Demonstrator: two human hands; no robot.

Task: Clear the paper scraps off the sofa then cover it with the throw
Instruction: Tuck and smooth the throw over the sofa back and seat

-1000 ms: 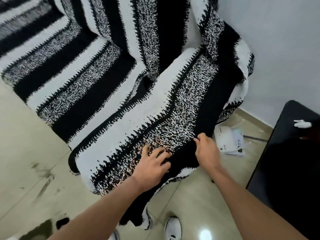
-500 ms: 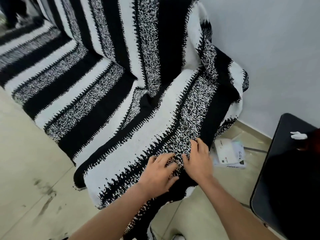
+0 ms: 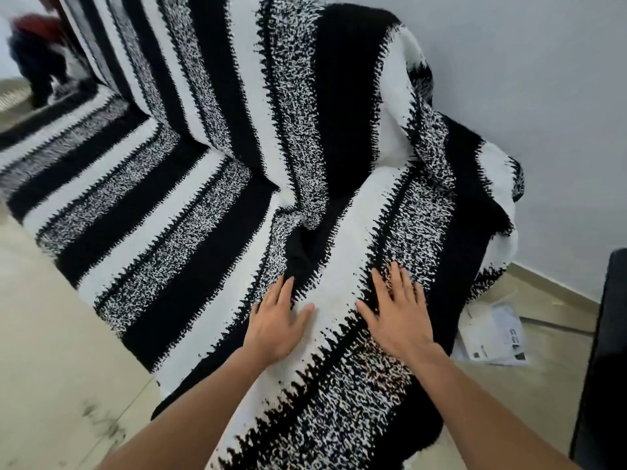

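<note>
- Throw (image 3: 217,252): black-and-white striped knit, draped over the backrest, seat and right arm of the sofa. The sofa's own fabric is fully hidden beneath it. The front hem hangs over the seat's front edge toward the floor (image 3: 51,334).
- Crease: the throw bunches into a fold at the back edge of the seat, toward its right end.
- Left hand (image 3: 274,323): palm down on a white stripe near the seat's front edge. Fingers are straight and slightly spread, gripping nothing. The fingertips reach the lower end of the crease.
- Right hand (image 3: 400,317): palm down on the speckled stripe, nearer the seat's right edge. Fingers are straight and spread, holding nothing.
- Hands are apart, with a band of white stripe between them.
- Paper scraps (image 3: 492,334): white printed sheets on the floor by the sofa's front right corner, off the seat.
- Dark furniture (image 3: 607,351): stands just right of the scraps.
- Wall (image 3: 526,79): plain, behind the sofa's right arm.
</note>
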